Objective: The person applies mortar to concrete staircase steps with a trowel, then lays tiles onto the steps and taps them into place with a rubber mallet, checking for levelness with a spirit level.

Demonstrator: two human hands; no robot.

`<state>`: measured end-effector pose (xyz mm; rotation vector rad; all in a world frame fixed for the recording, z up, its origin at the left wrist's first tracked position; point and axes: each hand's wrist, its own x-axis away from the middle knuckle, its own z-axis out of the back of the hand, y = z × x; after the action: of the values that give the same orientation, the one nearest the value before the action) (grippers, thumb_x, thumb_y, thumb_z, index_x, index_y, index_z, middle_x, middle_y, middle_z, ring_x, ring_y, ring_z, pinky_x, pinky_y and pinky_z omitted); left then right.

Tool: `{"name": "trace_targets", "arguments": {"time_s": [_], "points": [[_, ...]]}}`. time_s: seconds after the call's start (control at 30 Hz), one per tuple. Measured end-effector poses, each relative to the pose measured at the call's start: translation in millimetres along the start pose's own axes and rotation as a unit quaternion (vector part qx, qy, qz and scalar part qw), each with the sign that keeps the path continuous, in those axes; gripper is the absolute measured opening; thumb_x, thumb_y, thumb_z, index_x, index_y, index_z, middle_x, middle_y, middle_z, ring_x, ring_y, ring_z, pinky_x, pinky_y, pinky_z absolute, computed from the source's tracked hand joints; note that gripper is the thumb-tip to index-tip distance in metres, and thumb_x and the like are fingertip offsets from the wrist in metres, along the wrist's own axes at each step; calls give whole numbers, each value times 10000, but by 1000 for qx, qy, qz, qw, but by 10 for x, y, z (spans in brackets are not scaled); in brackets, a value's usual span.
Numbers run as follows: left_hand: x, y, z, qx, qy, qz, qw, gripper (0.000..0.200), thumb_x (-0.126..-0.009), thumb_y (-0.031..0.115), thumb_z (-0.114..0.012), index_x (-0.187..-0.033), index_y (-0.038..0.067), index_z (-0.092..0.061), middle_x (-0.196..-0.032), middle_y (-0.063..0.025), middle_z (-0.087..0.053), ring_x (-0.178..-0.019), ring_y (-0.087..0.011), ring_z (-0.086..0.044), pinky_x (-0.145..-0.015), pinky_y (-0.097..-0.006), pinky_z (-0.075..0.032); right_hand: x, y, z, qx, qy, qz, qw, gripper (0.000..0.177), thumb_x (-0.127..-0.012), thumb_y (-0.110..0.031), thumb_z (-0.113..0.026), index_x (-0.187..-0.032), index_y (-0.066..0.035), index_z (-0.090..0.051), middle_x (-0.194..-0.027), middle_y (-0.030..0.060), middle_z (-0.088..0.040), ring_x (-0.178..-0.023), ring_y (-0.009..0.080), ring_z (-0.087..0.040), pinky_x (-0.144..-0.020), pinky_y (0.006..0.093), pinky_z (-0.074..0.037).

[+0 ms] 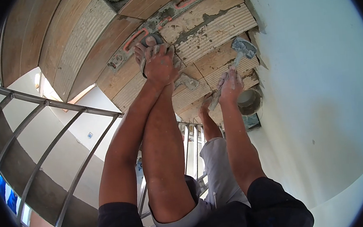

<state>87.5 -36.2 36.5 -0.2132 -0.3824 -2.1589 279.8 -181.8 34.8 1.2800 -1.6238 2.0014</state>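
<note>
My right hand (pixel 229 86) is wrapped round the handle of a mallet, its grey, mortar-smeared head (pixel 244 49) pointing up toward the wall side. My left hand (pixel 159 65), dusty with mortar, lies with fingers spread over my sandalled foot (pixel 150 41) on the wood-look tiles (pixel 202 22). Just beyond it, a mortar-caked spirit level (pixel 119 56) with orange grips rests across the step. Close to my left wrist is a grey, mortar-covered tool (pixel 187 81), partly hidden by my leg.
A curved metal railing (pixel 63 100) runs along the left over a drop. At the right rises a pale curved wall (pixel 315 81). A round mortar-stained container (pixel 248 99) stands by it below my right hand. Tiled steps (pixel 73 36) climb toward the upper left.
</note>
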Motion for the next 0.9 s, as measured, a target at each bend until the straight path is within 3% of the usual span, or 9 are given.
{"name": "trace_targets", "arguments": {"time_s": [0.07, 0.13, 0.2, 0.4, 0.9], "points": [[-5, -13, 2, 15, -8, 10, 1000, 653, -799, 438, -742, -1340, 87, -647, -1319, -141, -599, -1206, -327, -616, -1177, -542, -244, 17, -20, -9, 8, -2, 5, 1000, 339, -1078, -338, -549, -1233, -38, -574, -753, 22, -542, -526, 126, -491, -480, 297, -426], [3, -14, 15, 28, -19, 21, 999, 643, -797, 436, -742, -1333, 90, -653, -1312, -132, -615, -1204, -312, -620, -1187, -540, -240, 75, -46, -66, -1, 27, 8, 1000, 237, -1078, -296, -539, -992, -75, -547, -671, 17, -524, -461, 111, -470, -418, 284, -385], [1, -19, 29, 26, -64, 15, 997, 566, -797, 428, -739, -1265, 111, -701, -1286, -98, -643, -1208, -272, -621, -1209, -525, -224, 83, -15, -58, 2, 19, 14, 1000, 239, -1080, -296, -537, -988, -75, -548, -670, 16, -522, -461, 110, -470, -417, 284, -384], [43, -55, 25, -5, -65, -37, 997, 408, -815, 421, -722, -1129, 166, -776, -1284, -60, -649, -1212, -235, -613, -1211, -553, -186, 81, 35, -73, 3, 14, 8, 1000, 248, -1080, -293, -534, -974, -70, -549, -669, 17, -516, -462, 113, -469, -417, 284, -388], [57, -70, -25, -15, -48, -53, 997, 440, -833, 451, -727, -1166, 166, -768, -1246, -87, -636, -1157, -264, -635, -1174, -564, -196, 81, 23, -43, -3, 14, -5, 1000, 269, -1071, -323, -545, -1066, -56, -577, -699, 22, -540, -478, 115, -478, -425, 282, -392]]}}
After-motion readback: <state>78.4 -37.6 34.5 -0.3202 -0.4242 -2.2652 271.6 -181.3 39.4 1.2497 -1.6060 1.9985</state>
